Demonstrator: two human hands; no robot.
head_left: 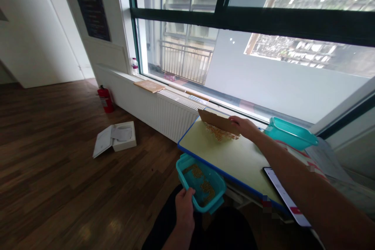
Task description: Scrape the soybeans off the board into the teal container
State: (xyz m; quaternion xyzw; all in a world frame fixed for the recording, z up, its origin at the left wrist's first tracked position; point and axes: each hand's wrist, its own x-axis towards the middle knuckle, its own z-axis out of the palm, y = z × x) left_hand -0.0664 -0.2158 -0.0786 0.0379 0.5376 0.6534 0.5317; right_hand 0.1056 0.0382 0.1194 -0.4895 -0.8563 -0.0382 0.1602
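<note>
My left hand (184, 205) grips the near rim of a teal plastic bin (202, 170), which is held below the front edge of the table, over my lap. Some tan grains, perhaps beans or kernels, lie in two patches on its bottom. On the pale yellow tabletop (228, 160) is a pile of similar grains (219, 133). A flat piece of brown cardboard (218, 121) stands on edge just behind that pile, touching it. The right end of the cardboard is in the grasp of my right hand (241, 127).
A second teal bin (290, 133) sits at the table's right rear. Near my right forearm, a phone (285, 195) lies at the front edge. A radiator (164, 111) runs under the window. On the floor are an opened white box (124, 136) and a fire extinguisher (105, 99).
</note>
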